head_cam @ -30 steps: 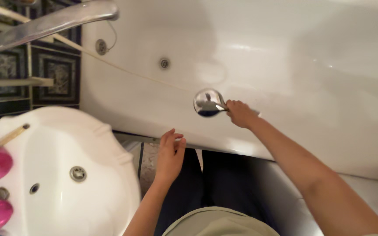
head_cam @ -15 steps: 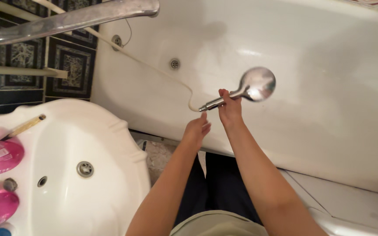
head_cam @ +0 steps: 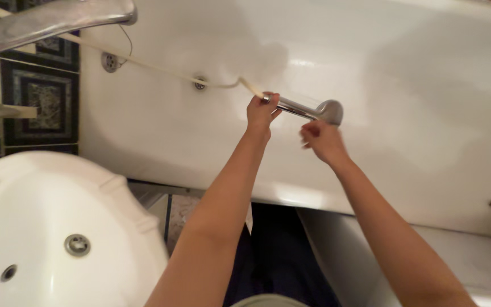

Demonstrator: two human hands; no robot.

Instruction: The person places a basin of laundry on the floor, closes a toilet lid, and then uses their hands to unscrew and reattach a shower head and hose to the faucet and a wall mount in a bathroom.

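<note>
- Starting at the left edge: one white washbasin [head_cam: 115, 199] sits low in the view, with one round metal drain [head_cam: 78, 245] in its bowl and one small overflow hole [head_cam: 8, 273] beside it.
- One long chrome spout [head_cam: 52, 18] runs across the upper left, above the dark patterned wall tiles [head_cam: 41, 102].
- One pale hose [head_cam: 160, 69] leads from the spout end across the white bathtub [head_cam: 416, 68] to the handle of the shower head. It hangs slack with a small bend, so it does not appear to pull on the handle.
- Two round metal fittings show on the tub's inner surface: one [head_cam: 109, 61] near the spout, one [head_cam: 200, 84] under the hose.
- Left hand [head_cam: 261, 112]: fingers closed around the handle end of the one chrome shower head [head_cam: 313, 109], where the hose joins. This grip carries the head over the tub interior.
- The head lies roughly level, its round end pointing right.
- Right hand [head_cam: 320, 141]: loosely curled just below the round end. Contact cannot be confirmed; the hand is motion-blurred.
- Two bare forearms are in view.
</note>
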